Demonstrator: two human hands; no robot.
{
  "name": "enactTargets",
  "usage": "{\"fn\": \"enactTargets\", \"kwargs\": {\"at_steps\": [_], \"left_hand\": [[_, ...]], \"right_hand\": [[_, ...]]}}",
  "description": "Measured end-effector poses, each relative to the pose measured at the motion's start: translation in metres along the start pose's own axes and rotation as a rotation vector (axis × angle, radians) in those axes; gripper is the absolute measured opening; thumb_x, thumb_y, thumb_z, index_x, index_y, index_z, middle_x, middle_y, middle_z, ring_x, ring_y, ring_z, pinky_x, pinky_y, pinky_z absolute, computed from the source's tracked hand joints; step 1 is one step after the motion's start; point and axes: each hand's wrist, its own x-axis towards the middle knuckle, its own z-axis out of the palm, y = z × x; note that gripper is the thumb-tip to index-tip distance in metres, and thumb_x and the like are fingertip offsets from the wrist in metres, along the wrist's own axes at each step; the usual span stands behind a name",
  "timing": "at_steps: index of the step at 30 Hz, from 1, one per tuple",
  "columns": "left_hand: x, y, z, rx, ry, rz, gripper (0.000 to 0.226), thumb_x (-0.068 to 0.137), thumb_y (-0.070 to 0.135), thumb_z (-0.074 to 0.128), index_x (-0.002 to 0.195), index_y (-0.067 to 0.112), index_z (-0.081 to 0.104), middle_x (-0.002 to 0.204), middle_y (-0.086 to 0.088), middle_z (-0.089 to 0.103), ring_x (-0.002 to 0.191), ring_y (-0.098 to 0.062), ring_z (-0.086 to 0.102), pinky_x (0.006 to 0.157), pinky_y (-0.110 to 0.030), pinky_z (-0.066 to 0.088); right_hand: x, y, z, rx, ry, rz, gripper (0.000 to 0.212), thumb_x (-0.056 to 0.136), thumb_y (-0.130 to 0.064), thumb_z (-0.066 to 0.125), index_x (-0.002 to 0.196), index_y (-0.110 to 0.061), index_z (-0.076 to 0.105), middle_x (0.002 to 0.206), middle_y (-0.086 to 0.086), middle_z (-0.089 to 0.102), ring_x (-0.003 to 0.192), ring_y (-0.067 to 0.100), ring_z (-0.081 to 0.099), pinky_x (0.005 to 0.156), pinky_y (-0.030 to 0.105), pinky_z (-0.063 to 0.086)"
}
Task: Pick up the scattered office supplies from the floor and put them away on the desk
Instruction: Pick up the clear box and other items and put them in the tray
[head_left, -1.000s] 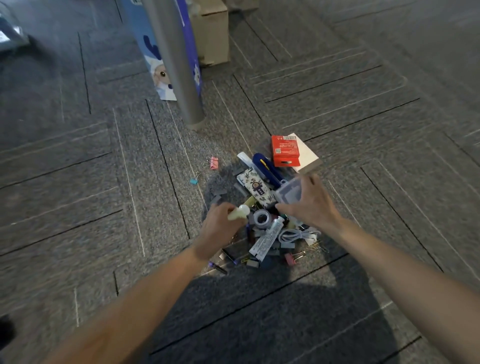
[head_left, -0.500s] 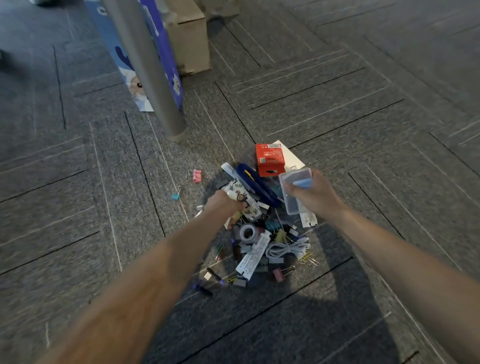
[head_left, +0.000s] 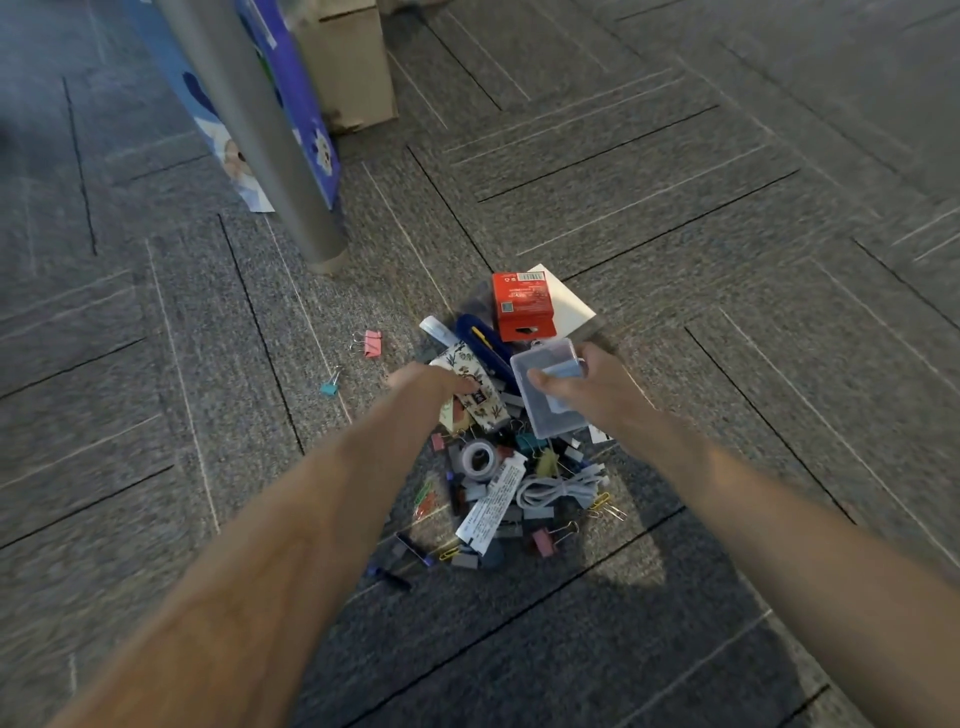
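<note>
Right hand (head_left: 602, 387) grips clear plastic box (head_left: 556, 415); left hand (head_left: 431, 379) at patterned pouch (head_left: 485, 410).

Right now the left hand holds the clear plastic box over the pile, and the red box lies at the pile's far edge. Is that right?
No. The head view shows the right hand holding the clear plastic box over the pile; the left hand reaches the patterned pouch. The red box part stands.

Your left forearm (head_left: 291, 519) and right forearm (head_left: 753, 499) are bare along their whole visible length, from the lower edge of the view to the wrists. Your left hand (head_left: 431, 378) and right hand (head_left: 589, 387) are bare too. Both forearms taper toward the wrists, and blur softens finer detail.
</note>
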Motion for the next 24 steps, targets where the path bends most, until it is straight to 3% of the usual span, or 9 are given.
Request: {"fn": "enactTargets", "kwargs": {"at_steps": [3, 5, 8, 11, 13, 17, 20, 22, 24], "left_hand": [[-0.006, -0.005, 0.011, -0.194, 0.153, -0.013, 0.091, 0.075, 0.031, 0.078, 0.140, -0.004, 0.023, 0.113, -0.006, 0.051, 0.101, -0.030, 0.059, 0.088, -0.038, 0.052], [0.001, -0.006, 0.022, -0.301, 0.232, 0.009, 0.105, 0.062, 0.029, 0.087, 0.138, 0.001, 0.020, 0.116, -0.005, 0.052, 0.105, -0.030, 0.059, 0.090, -0.040, 0.051], [0.003, -0.007, 0.032, -0.340, 0.269, 0.071, 0.079, 0.066, 0.029, 0.084, 0.126, 0.003, 0.039, 0.111, -0.013, 0.060, 0.100, -0.029, 0.062, 0.078, -0.036, 0.052], [0.001, -0.009, 0.034, -0.332, 0.209, 0.125, 0.053, 0.074, 0.028, 0.079, 0.114, 0.004, 0.052, 0.099, -0.011, 0.066, 0.081, -0.022, 0.063, 0.068, -0.031, 0.049], [-0.003, -0.010, 0.032, -0.360, 0.176, 0.172, 0.048, 0.074, 0.026, 0.079, 0.109, 0.002, 0.056, 0.091, -0.008, 0.066, 0.077, -0.020, 0.063, 0.074, -0.033, 0.052], [-0.016, -0.030, 0.022, -0.432, 0.077, 0.288, 0.017, 0.085, 0.025, 0.068, 0.089, 0.011, 0.059, 0.080, 0.001, 0.062, 0.071, -0.010, 0.057, 0.065, -0.025, 0.045], [-0.029, -0.047, 0.009, -0.526, -0.081, 0.387, 0.026, 0.087, 0.029, 0.063, 0.105, 0.010, 0.062, 0.103, -0.008, 0.068, 0.100, -0.019, 0.064, 0.095, -0.034, 0.047], [-0.043, -0.051, -0.003, -0.617, -0.135, 0.375, 0.029, 0.089, 0.023, 0.061, 0.115, 0.012, 0.058, 0.101, 0.002, 0.064, 0.095, -0.004, 0.063, 0.088, -0.025, 0.050], [-0.062, -0.052, -0.016, -0.692, -0.144, 0.356, 0.034, 0.086, 0.024, 0.064, 0.117, 0.010, 0.057, 0.105, 0.001, 0.064, 0.099, -0.011, 0.060, 0.093, -0.034, 0.047]], "right_hand": [[0.000, -0.002, -0.002, 0.035, 0.053, 0.004, 0.044, 0.080, -0.036, 0.076, 0.115, -0.021, 0.056, 0.106, -0.002, 0.065, 0.096, 0.017, 0.065, 0.086, 0.040, 0.056], [-0.004, -0.001, -0.009, 0.050, 0.073, -0.008, 0.037, 0.081, -0.034, 0.076, 0.110, -0.022, 0.056, 0.104, -0.003, 0.066, 0.091, 0.014, 0.065, 0.076, 0.033, 0.056], [-0.010, 0.001, -0.017, 0.077, 0.065, -0.036, 0.033, 0.083, -0.030, 0.074, 0.109, -0.023, 0.054, 0.102, -0.005, 0.064, 0.089, 0.010, 0.064, 0.063, 0.022, 0.051], [-0.013, 0.003, -0.021, 0.114, 0.071, -0.049, 0.033, 0.084, -0.030, 0.073, 0.111, -0.022, 0.055, 0.100, -0.006, 0.064, 0.088, 0.009, 0.064, 0.059, 0.019, 0.049], [-0.014, 0.003, -0.021, 0.129, 0.079, -0.045, 0.029, 0.084, -0.028, 0.073, 0.106, -0.024, 0.055, 0.099, -0.006, 0.064, 0.087, 0.010, 0.064, 0.061, 0.021, 0.051], [-0.016, 0.002, -0.018, 0.155, 0.087, -0.058, 0.028, 0.082, -0.028, 0.074, 0.105, -0.022, 0.059, 0.101, -0.002, 0.067, 0.090, 0.015, 0.067, 0.071, 0.029, 0.058], [-0.022, -0.009, -0.012, 0.177, 0.051, -0.072, 0.032, 0.082, -0.030, 0.074, 0.109, -0.019, 0.061, 0.102, 0.000, 0.069, 0.090, 0.016, 0.068, 0.062, 0.022, 0.054], [-0.030, -0.019, -0.007, 0.188, 0.001, -0.056, 0.024, 0.085, -0.030, 0.071, 0.105, -0.021, 0.062, 0.102, 0.001, 0.068, 0.092, 0.018, 0.067, 0.059, 0.020, 0.052], [-0.045, -0.037, -0.003, 0.222, -0.091, -0.048, 0.007, 0.090, -0.022, 0.064, 0.096, -0.023, 0.062, 0.090, -0.002, 0.067, 0.081, 0.012, 0.067, 0.054, 0.017, 0.051]]}}
